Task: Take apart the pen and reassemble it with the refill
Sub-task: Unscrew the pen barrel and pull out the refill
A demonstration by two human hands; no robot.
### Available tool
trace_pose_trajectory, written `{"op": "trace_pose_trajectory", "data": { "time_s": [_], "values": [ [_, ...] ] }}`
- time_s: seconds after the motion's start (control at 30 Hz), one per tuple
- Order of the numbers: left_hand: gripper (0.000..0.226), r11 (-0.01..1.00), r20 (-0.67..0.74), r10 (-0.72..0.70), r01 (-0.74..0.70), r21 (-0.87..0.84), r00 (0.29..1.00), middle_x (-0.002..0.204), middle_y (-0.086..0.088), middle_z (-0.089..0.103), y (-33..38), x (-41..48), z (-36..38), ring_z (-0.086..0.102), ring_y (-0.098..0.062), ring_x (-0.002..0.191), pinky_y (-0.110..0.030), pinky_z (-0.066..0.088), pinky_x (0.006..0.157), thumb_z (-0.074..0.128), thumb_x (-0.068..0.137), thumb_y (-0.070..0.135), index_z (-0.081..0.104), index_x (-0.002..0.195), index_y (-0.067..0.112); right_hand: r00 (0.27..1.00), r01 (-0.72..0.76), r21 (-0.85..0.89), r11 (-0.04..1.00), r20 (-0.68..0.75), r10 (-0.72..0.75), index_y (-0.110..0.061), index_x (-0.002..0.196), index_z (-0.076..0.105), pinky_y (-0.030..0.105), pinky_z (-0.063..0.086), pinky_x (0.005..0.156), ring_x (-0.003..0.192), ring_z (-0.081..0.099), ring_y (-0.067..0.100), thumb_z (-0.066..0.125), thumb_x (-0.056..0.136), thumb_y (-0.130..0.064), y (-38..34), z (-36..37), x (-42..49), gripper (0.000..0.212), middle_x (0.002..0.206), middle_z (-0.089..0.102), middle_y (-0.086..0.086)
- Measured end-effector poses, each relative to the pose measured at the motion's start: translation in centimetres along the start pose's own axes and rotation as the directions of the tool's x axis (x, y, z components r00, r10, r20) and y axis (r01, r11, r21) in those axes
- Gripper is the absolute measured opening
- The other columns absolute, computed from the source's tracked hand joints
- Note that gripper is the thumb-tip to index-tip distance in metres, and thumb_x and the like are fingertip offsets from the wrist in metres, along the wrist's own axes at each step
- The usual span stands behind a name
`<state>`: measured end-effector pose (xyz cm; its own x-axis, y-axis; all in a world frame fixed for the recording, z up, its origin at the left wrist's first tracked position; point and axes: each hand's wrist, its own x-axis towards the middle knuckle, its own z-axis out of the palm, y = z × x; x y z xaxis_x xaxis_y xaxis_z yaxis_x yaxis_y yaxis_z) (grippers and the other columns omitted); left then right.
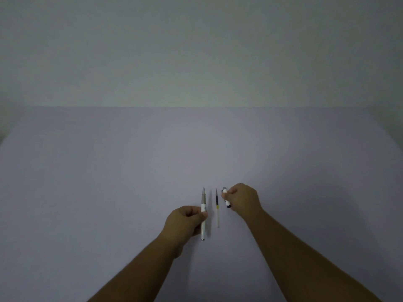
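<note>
A white pen body (203, 211) with a grey tapered tip points away from me, and my left hand (185, 222) is closed around its middle. Just right of it a thin refill (217, 205) lies alone on the table, dark at the far end, yellow then clear toward me. My right hand (242, 198) pinches a short white and grey pen part (226, 197), which looks like the cap, right of the refill. Neither hand touches the refill.
The pale lilac table (109, 182) stretches wide on all sides. A plain light wall (196, 51) rises behind its far edge. Both forearms reach in from the bottom of the view.
</note>
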<state>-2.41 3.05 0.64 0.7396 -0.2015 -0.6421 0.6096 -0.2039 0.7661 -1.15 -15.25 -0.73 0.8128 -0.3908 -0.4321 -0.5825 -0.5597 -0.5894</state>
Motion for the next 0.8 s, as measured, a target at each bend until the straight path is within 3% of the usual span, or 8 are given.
{"op": "trace_pose_trajectory", "data": {
  "time_s": [0.1, 0.2, 0.33, 0.53, 0.6, 0.63, 0.7, 0.8],
  "values": [
    [0.011, 1.0, -0.02, -0.016, 0.016, -0.004, 1.0, 0.08, -0.009, 0.07, -0.1, 0.0, 0.4, 0.065, -0.018, 0.071, -0.024, 0.055, 0.062, 0.069, 0.083, 0.019, 0.072, 0.085, 0.008, 1.0, -0.01, 0.03, 1.0, -0.029, 0.011, -0.004, 0.067, 0.065, 0.037, 0.054, 0.07, 0.072, 0.068, 0.031, 0.064, 0.084, -0.03, 0.1, 0.6, -0.1, 0.031, 0.073, 0.07, 0.016],
    [0.013, 0.999, -0.041, -0.026, 0.025, -0.028, 0.999, 0.087, -0.013, 0.072, 0.0, 0.0, 0.6, 0.068, -0.021, 0.076, -0.022, 0.054, 0.06, 0.069, 0.083, 0.018, 0.071, 0.089, 0.007, 0.998, -0.023, 0.007, 1.0, -0.053, 0.024, -0.011, 0.059, 0.062, 0.029, 0.044, 0.058, 0.062, 0.061, 0.025, 0.059, 0.087, -0.034, 0.2, 1.1, -0.1, 0.036, 0.058, 0.061, 0.006],
    [0.015, 0.999, -0.06, -0.019, 0.017, -0.036, 0.998, 0.091, -0.016, 0.071, 0.2, -0.2, 0.8, 0.068, -0.024, 0.081, -0.023, 0.055, 0.062, 0.068, 0.083, 0.018, 0.07, 0.092, 0.006, 0.997, -0.042, -0.036, 0.998, -0.069, 0.039, -0.005, 0.069, 0.069, 0.023, 0.035, 0.05, 0.057, 0.053, 0.018, 0.055, 0.089, -0.035, 0.2, 1.3, -0.6, 0.038, 0.051, 0.054, -0.001],
    [0.016, 1.0, -0.066, -0.002, 0.001, -0.012, 0.998, 0.096, -0.017, 0.072, 0.3, -0.3, 0.9, 0.068, -0.025, 0.084, -0.024, 0.055, 0.064, 0.068, 0.084, 0.02, 0.071, 0.093, 0.008, 0.996, -0.048, -0.01, 0.999, -0.077, 0.047, -0.013, 0.055, 0.051, 0.024, 0.033, 0.045, 0.048, 0.047, 0.015, 0.058, 0.087, -0.036, 0.1, 1.0, -0.9, 0.04, 0.051, 0.048, 0.0],
    [0.015, 1.0, -0.066, 0.004, -0.004, -0.01, 0.998, 0.095, -0.016, 0.072, 0.4, -0.4, 0.9, 0.068, -0.024, 0.082, -0.024, 0.055, 0.063, 0.068, 0.084, 0.021, 0.071, 0.093, 0.009, 0.991, -0.035, 0.101, 0.994, -0.123, 0.048, -0.017, 0.058, 0.049, 0.02, 0.033, 0.045, 0.049, 0.047, 0.008, 0.059, 0.086, -0.038, -0.4, 0.5, -1.2, 0.037, 0.054, 0.05, -0.005],
    [0.015, 1.0, -0.068, 0.01, -0.011, -0.007, 0.998, 0.093, -0.015, 0.072, 0.5, -0.5, 1.0, 0.068, -0.023, 0.081, -0.023, 0.055, 0.062, 0.067, 0.084, 0.021, 0.071, 0.092, 0.009, 0.993, -0.024, 0.215, 0.976, -0.107, 0.048, -0.015, 0.063, 0.054, 0.019, 0.035, 0.048, 0.053, 0.05, 0.009, 0.06, 0.085, -0.04, -0.7, 0.1, -1.2, 0.033, 0.059, 0.054, -0.005],
    [0.013, 0.999, -0.074, 0.034, -0.033, 0.018, 0.997, 0.088, -0.011, 0.072, 0.9, -0.8, 1.1, 0.068, -0.021, 0.077, -0.021, 0.054, 0.06, 0.067, 0.084, 0.022, 0.071, 0.089, 0.01, 0.998, -0.049, 0.45, 0.892, 0.065, 0.022, -0.01, 0.08, 0.064, 0.023, 0.042, 0.057, 0.063, 0.053, 0.014, 0.061, 0.083, -0.045, -2.0, -0.7, -1.7, 0.036, 0.071, 0.06, -0.002],
    [0.013, 0.994, -0.069, 0.092, -0.087, 0.072, 0.993, 0.082, -0.006, 0.071, 1.7, -1.3, 1.4, 0.068, -0.018, 0.075, -0.025, 0.057, 0.065, 0.066, 0.085, 0.023, 0.071, 0.087, 0.012, 0.961, -0.034, 0.449, 0.893, 0.261, -0.094, -0.015, 0.079, 0.067, 0.024, 0.041, 0.057, 0.06, 0.052, 0.009, 0.067, 0.076, -0.049, -3.3, -1.3, -2.8, 0.034, 0.067, 0.062, -0.008]
  ]
}}
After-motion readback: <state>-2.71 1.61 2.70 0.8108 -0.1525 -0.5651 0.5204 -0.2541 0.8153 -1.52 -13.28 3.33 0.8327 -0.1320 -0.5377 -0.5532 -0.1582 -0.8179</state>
